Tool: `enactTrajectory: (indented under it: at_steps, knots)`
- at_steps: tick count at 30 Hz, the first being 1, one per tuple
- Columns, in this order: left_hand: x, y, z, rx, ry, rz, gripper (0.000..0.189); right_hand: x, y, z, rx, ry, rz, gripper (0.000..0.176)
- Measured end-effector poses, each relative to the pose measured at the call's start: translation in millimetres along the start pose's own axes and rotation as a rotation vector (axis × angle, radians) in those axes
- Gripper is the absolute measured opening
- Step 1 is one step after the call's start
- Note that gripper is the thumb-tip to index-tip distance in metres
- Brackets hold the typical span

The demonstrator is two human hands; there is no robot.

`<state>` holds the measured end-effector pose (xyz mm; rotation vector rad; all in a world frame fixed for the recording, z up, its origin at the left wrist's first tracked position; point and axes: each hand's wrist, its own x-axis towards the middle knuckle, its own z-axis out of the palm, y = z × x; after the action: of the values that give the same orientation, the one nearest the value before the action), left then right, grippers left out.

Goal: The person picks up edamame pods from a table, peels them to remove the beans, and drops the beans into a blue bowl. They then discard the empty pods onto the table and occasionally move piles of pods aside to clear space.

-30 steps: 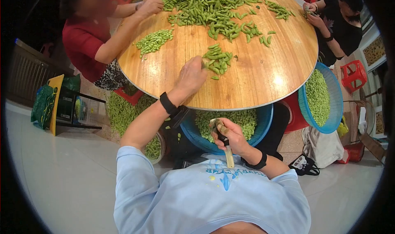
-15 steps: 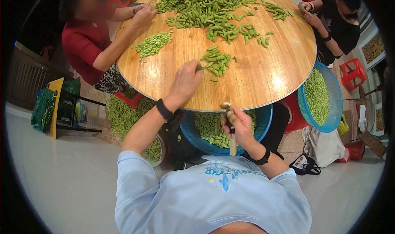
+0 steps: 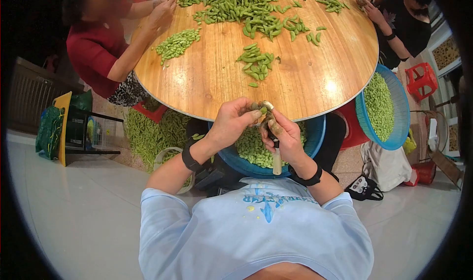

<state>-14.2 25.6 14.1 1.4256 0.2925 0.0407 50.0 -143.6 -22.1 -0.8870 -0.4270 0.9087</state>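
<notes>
My left hand (image 3: 235,121) pinches a green bean pod (image 3: 263,111) just above the table's near edge. My right hand (image 3: 287,138) meets it there, fingers wrapped round a small knife-like tool with a pale handle (image 3: 277,162) pointing down; its working end is hidden. Something covers the right hand's fingertips. Beneath both hands is a blue basin (image 3: 321,138) of shelled green beans (image 3: 256,149). A small pile of bean pods (image 3: 257,63) lies ahead on the round wooden table (image 3: 305,78).
A large heap of pods (image 3: 236,4) covers the far table. Shelled beans (image 3: 177,44) lie near a person in red (image 3: 93,48); another person in black (image 3: 404,28) works at right. A blue basket (image 3: 408,112) stands right, pods (image 3: 148,137) on the floor left.
My left hand has moved from the small pile of pods back to my right hand, bringing a pod. My right hand still grips the tool. The view has shifted slightly.
</notes>
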Motion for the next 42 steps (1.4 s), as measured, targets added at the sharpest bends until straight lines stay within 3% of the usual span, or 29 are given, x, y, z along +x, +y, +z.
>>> enactTrajectory:
  at_steps: [11,14,16,19,21,22,23,24,25,28,32,34,36,38,40,42]
  knots:
    - [-2.8,-8.5,-5.4,0.048,-0.009,0.084,0.01,0.0,0.4,2.8,-0.072,0.025,-0.027,0.038]
    - [5.3,-8.6,-11.7,-0.12,-0.098,0.022,0.01,2.3,-2.3,3.1,-0.006,0.015,-0.033,0.037]
    - [8.5,-6.8,-14.5,-0.53,-0.246,-0.229,0.011,1.8,-5.4,2.3,0.088,-0.012,-0.014,0.036]
    - [7.3,-15.3,-12.5,-0.677,-0.323,-0.291,0.011,3.9,-7.7,-7.1,-0.154,-0.117,-0.049,0.037]
    - [7.1,-20.8,-10.1,-0.649,-0.289,-0.289,0.01,12.7,-0.3,-15.8,-1.015,-0.117,-0.766,0.039]
    - [8.1,-21.2,-8.3,-0.616,-0.257,-0.28,0.009,9.1,-0.9,-16.5,-1.017,-0.119,-0.766,0.039]
    - [8.3,-20.2,-4.8,-0.615,-0.256,-0.273,0.009,4.1,-2.2,-16.0,-0.848,-0.069,-0.527,0.041]
    - [6.8,-18.0,1.3,-0.504,-0.183,-0.241,0.009,-0.7,-2.2,-15.2,-0.675,-0.018,-0.288,0.043]
    - [5.3,-16.8,5.5,-0.395,-0.111,-0.211,0.009,-3.8,0.5,-13.7,-0.497,0.067,-0.185,0.04]
    - [6.6,-15.0,8.2,-0.17,-0.126,-0.097,0.011,-3.3,1.2,-8.3,-0.404,0.168,-0.149,0.034]
    - [-8.1,-7.9,7.4,0.005,-0.098,0.005,0.012,-3.1,7.7,-10.4,-0.526,0.185,-0.238,0.027]
    - [-26.1,9.4,-5.6,0.487,-0.064,0.081,0.014,-5.2,10.8,-16.7,-0.788,0.074,-0.359,0.026]
    - [-43.0,26.1,-24.7,0.718,-0.028,0.197,0.015,-7.8,6.9,-20.4,-0.817,0.033,-0.346,0.027]
    - [-52.4,48.7,-38.3,0.876,-0.047,0.07,0.011,-9.6,8.1,-21.0,-0.847,-0.052,-0.266,0.026]
    - [-62.6,46.6,-54.6,1.505,-0.14,0.042,0.011,-8.6,3.9,-14.9,-0.903,-0.037,-0.313,0.024]
    - [-54.5,44.6,-59.2,1.525,-0.135,0.175,0.01,-7.9,0.0,-12.9,-0.958,-0.018,-0.359,0.022]
